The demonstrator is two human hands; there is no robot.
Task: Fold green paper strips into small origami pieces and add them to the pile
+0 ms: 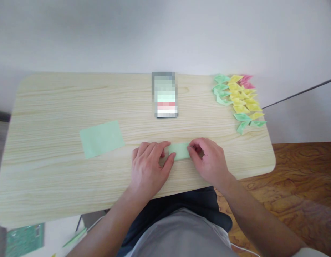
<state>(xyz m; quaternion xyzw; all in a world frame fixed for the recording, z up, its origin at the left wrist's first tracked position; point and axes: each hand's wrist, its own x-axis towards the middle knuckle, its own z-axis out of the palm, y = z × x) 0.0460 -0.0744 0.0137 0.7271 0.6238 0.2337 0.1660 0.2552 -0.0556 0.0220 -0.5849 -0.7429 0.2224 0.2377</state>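
A narrow folded piece of light green paper (181, 151) lies flat near the front edge of the table, between my hands. My left hand (149, 163) holds its left end, with the index fingertip at the far edge and the thumb at the near edge. At the right end, my right hand (208, 159) pinches the paper between thumb and curled fingers, which hide that end. A flat sheet of green paper (101, 139) rests on the table to the left, apart from my left hand.
Behind the hands, a phone-like device (165, 94) with a blurred screen lies at the table's (53, 114) back edge. Folded paper pieces in green, yellow (237, 95) and pink (247, 81) cluster at the back right. A green patterned packet (25, 240) is below the table at left.
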